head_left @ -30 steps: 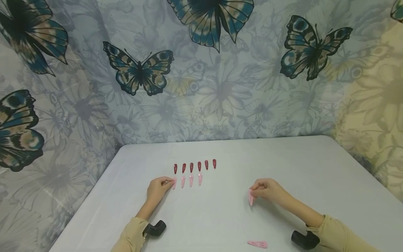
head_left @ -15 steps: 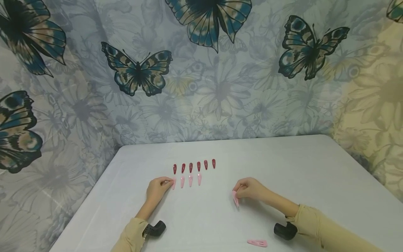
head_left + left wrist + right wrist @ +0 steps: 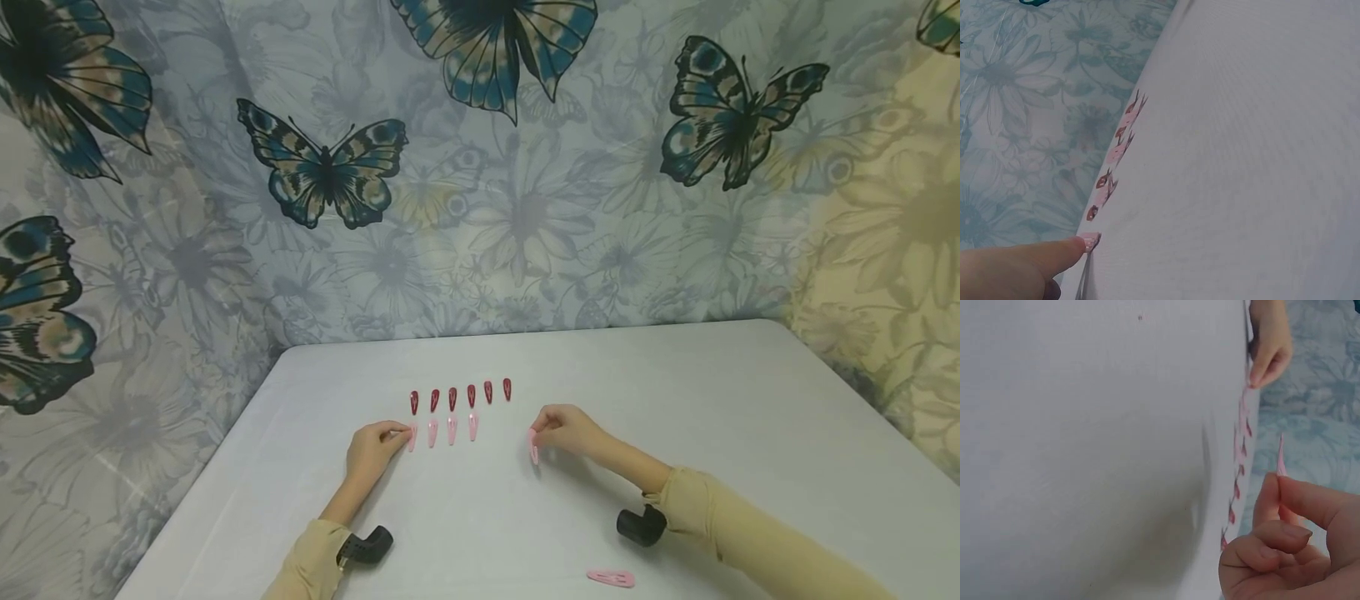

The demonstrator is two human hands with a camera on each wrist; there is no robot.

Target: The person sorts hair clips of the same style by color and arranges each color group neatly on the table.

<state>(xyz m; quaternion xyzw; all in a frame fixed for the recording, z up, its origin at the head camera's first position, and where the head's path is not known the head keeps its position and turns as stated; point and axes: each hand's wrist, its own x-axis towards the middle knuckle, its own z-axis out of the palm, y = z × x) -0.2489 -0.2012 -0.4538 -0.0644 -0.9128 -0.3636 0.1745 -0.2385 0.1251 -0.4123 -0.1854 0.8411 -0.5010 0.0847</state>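
In the head view my left hand (image 3: 369, 457) is at the left end of a row of pink snap hair clips (image 3: 452, 428). Its thumb and index finger pinch the end pink hair clip (image 3: 412, 437), which lies on the table; the left wrist view shows a fingertip on that hair clip (image 3: 1090, 241). My right hand (image 3: 567, 427) holds another pink hair clip (image 3: 534, 448) above the table, to the right of the row. Thumb and index finger pinch this hair clip (image 3: 1280, 456) in the right wrist view, with the other fingers curled.
Behind the pink row, several dark red hair clips (image 3: 453, 399) lie in a line on the white table (image 3: 675, 383). One more pink hair clip (image 3: 611, 578) lies near the front. A butterfly-patterned cloth (image 3: 525, 225) hangs behind the table.
My right hand has moved left and slightly away from me, carrying its pink hair clip closer to the rows. The left hand stays at the end clip.
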